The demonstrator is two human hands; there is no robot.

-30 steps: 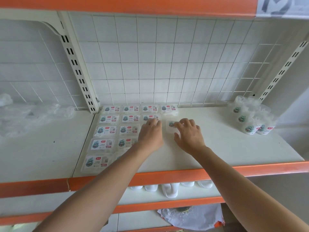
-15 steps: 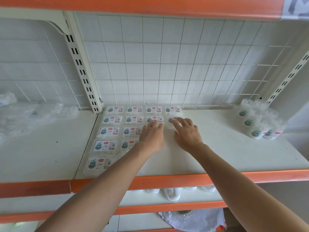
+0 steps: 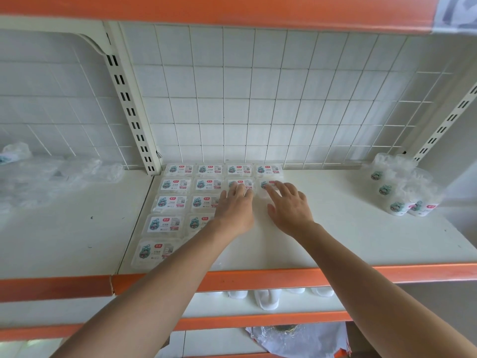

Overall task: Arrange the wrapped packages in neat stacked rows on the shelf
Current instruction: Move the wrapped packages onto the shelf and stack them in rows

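On the white shelf (image 3: 335, 228) with its orange front lip, flat clear-wrapped white packages (image 3: 170, 202) lie in tight rows starting beside the slotted white upright (image 3: 129, 104).
Released, straight fingers of the left hand (image 3: 236, 208) rest on the second row's third package; those of the right hand (image 3: 289, 206) lie on the end package (image 3: 263, 186) beside it. Bare shelf runs rightward to a bundle of wrapped round tubs (image 3: 402, 192); crumpled clear plastic (image 3: 51, 177) lies on the neighbouring shelf, left.

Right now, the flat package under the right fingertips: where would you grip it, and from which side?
The package lies flat, neighbours close on its left and behind; only its right and near edges look free. Pinch those, probably coming from the bare shelf on the right.
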